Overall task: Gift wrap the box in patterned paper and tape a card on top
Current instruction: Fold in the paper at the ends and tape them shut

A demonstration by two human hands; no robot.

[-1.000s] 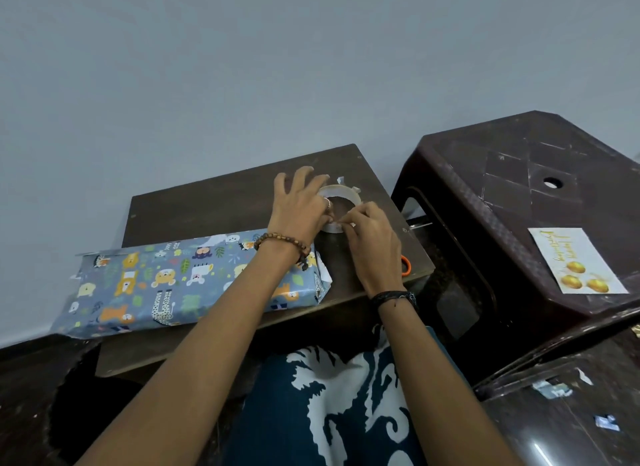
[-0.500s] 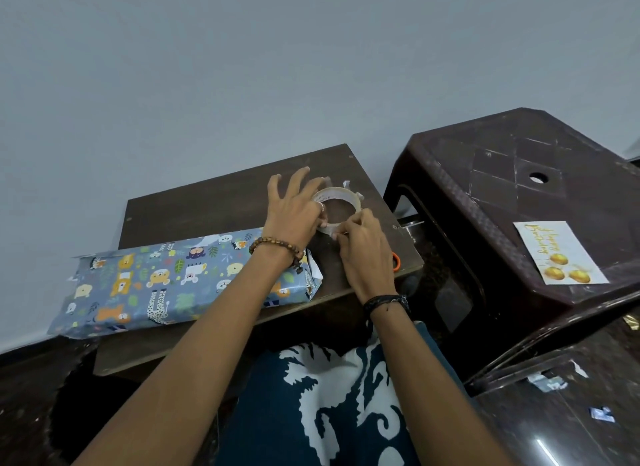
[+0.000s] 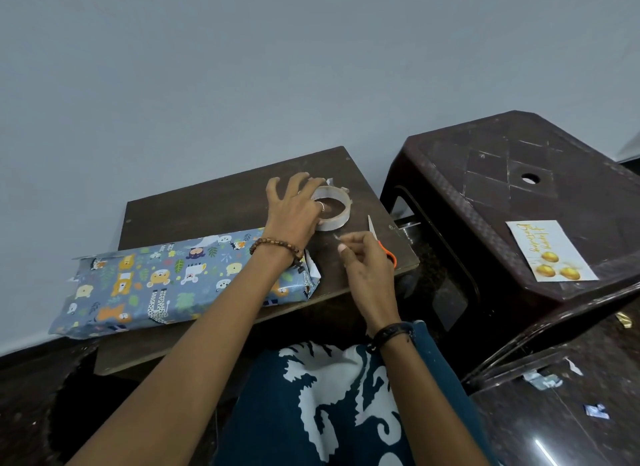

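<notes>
On board: L hand holds tape roll; R hand pinching.

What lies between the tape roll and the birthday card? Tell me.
In the head view, between the tape roll and the card lie the scissors near the board's edge, then a gap and the stool's bare dark top.
</notes>
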